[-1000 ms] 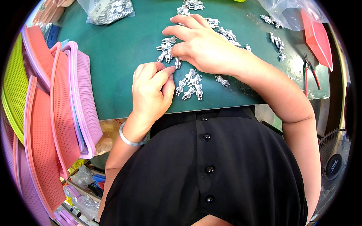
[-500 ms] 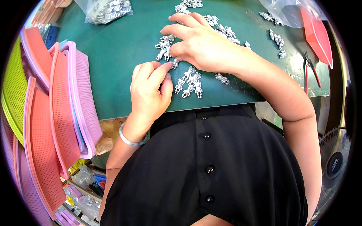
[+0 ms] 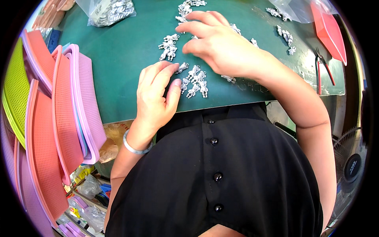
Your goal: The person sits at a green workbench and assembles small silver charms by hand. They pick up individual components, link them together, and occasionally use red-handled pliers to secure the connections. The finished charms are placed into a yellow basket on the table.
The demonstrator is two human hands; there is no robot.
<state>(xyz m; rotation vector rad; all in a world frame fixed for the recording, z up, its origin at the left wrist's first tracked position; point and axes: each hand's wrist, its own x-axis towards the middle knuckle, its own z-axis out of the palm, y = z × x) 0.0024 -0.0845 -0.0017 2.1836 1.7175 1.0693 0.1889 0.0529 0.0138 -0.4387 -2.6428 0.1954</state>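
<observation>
Small silver metal figure charms with loops lie in groups on the green table. My left hand (image 3: 157, 94) rests near the front edge, its thumb apart from the fingers. Its index fingertip is at a single charm (image 3: 182, 68), lying flat. Just right of the thumb is a cluster of several charms (image 3: 195, 81). Above the table is my right hand (image 3: 223, 47), fingers spread, with nothing visible in them; it hides some charms beneath. To its left sits another charm group (image 3: 168, 47). Below its wrist is a partly hidden charm (image 3: 228, 79).
Pliers with red handles (image 3: 323, 71) lie at the right beside a red tray (image 3: 327, 35). More charms (image 3: 285, 35) are near a clear bag (image 3: 302, 10). A bag of metal pieces (image 3: 112, 12) stands far left. Stacked perforated baskets (image 3: 85, 98) line the left edge.
My left thumb has opened away from the index finger, leaving the charm by its fingertip more exposed. My right hand has shifted slightly right, away from the left hand. The whole view has shifted a little.
</observation>
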